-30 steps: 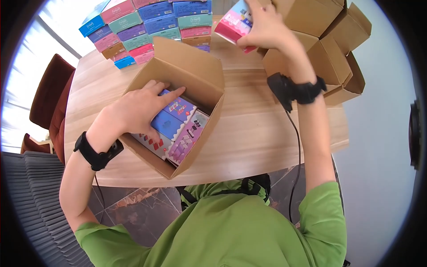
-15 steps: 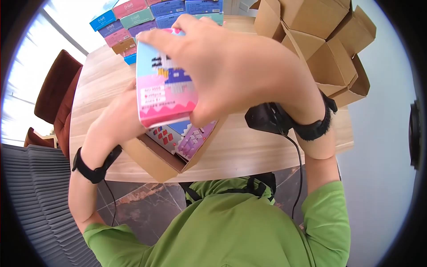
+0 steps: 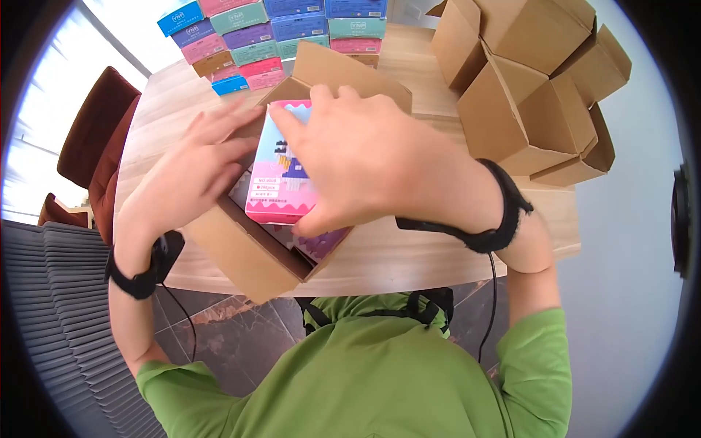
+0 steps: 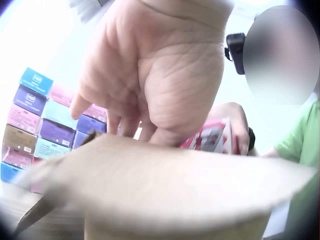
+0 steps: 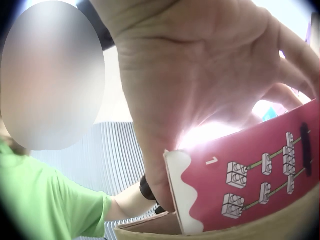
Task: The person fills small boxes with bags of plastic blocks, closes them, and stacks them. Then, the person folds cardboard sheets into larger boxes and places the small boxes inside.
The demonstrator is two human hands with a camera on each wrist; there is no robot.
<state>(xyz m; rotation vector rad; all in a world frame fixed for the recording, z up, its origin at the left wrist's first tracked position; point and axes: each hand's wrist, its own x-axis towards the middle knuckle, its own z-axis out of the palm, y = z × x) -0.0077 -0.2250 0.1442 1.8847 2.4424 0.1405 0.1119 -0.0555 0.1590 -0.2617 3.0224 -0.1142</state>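
Observation:
My right hand (image 3: 358, 153) grips a small pink and light-blue building-brick box (image 3: 281, 191) by its sides, over an open cardboard carton (image 3: 244, 255). In the right wrist view, the box's dark pink side (image 5: 250, 180) shows printed brick diagrams, and its lower edge sits at the carton's rim. Under it, patterned boxes (image 3: 321, 244) lie in the carton, partly hidden by the held box. My left hand (image 3: 182, 171) is at the carton's left side, its fingers extended toward the held box and blurred. A carton flap (image 4: 175, 185) hides those fingertips in the left wrist view.
Stacks of colourful small boxes (image 3: 252, 35) stand at the back of the wooden table (image 3: 409, 248). Opened cardboard cartons (image 3: 504, 120) with raised flaps occupy the back right. A brown chair (image 3: 95, 139) is beside the table's left edge. Cables hang from both wrist straps.
My right hand has brought the pink box from the back right, across to the carton and down into its opening. My left hand has drawn back from the boxes inside to the carton's left side.

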